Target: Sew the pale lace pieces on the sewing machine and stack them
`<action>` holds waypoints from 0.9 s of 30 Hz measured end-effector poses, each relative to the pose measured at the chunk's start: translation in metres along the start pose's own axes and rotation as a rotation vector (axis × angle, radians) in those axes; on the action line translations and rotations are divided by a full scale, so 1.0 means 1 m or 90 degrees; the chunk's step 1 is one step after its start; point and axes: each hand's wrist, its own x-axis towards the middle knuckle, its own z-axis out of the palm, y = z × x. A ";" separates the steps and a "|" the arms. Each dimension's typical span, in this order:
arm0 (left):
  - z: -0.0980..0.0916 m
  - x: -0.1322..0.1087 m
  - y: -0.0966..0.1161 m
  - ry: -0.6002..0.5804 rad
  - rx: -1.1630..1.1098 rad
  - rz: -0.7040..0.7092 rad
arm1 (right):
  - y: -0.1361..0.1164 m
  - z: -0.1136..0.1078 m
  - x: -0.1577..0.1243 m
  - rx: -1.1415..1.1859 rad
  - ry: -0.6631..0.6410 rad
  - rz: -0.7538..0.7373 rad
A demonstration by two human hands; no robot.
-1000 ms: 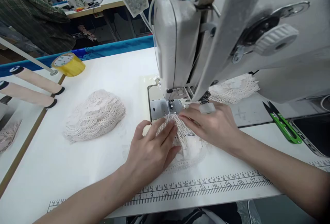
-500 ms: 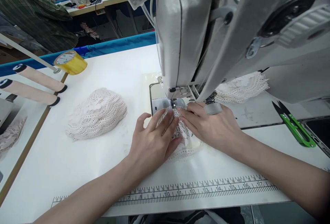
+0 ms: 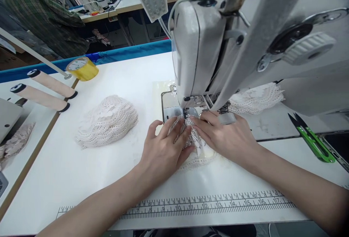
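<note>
A gathered piece of off-white lace lies under the sewing machine's needle area, its scalloped edge spreading toward me on the table. My left hand holds its near left side, with bent fingers pressing the lace and the thumb close to the index finger. From the right, my right hand pinches the lace just beside the presser foot. A wide grey band sits on one of its fingers. Both sets of fingertips are close to the needle, and they partly hide the lace.
The sewing machine head overhangs my hands. A lace pile lies left, another lace piece behind right. Green thread snips, thread cones, yellow tape and a printed ruler surround. A person is beyond.
The view has shifted slightly, so everything appears a little lower and mostly further right. Both hands keep nearly the same hold on the lace beside the needle.
</note>
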 end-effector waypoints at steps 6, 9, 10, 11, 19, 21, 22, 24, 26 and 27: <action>0.000 0.000 0.000 0.002 -0.001 -0.006 | -0.001 -0.002 0.001 -0.011 -0.003 0.014; 0.000 0.000 0.000 -0.006 -0.004 -0.009 | 0.000 -0.003 0.002 -0.018 -0.012 0.015; 0.000 0.001 -0.001 -0.009 -0.004 -0.011 | 0.000 -0.003 0.002 -0.018 -0.015 0.016; 0.000 0.001 -0.001 -0.011 -0.004 -0.013 | 0.000 -0.003 0.002 -0.016 -0.018 0.017; 0.002 0.005 -0.006 -0.031 -0.010 -0.025 | 0.002 -0.004 0.004 0.008 -0.034 0.020; 0.002 0.004 -0.007 -0.026 -0.010 -0.025 | 0.004 -0.007 0.004 0.032 -0.040 0.017; 0.000 0.004 -0.007 -0.019 -0.009 -0.024 | 0.005 -0.010 0.005 0.054 -0.044 0.020; -0.005 0.003 -0.006 0.005 -0.004 -0.026 | 0.008 -0.017 0.005 0.135 -0.076 0.040; -0.013 0.001 -0.005 0.027 -0.013 -0.018 | 0.013 -0.027 0.006 0.269 -0.162 0.061; -0.017 -0.001 -0.005 0.027 -0.028 -0.009 | 0.015 -0.031 0.006 0.343 -0.220 0.063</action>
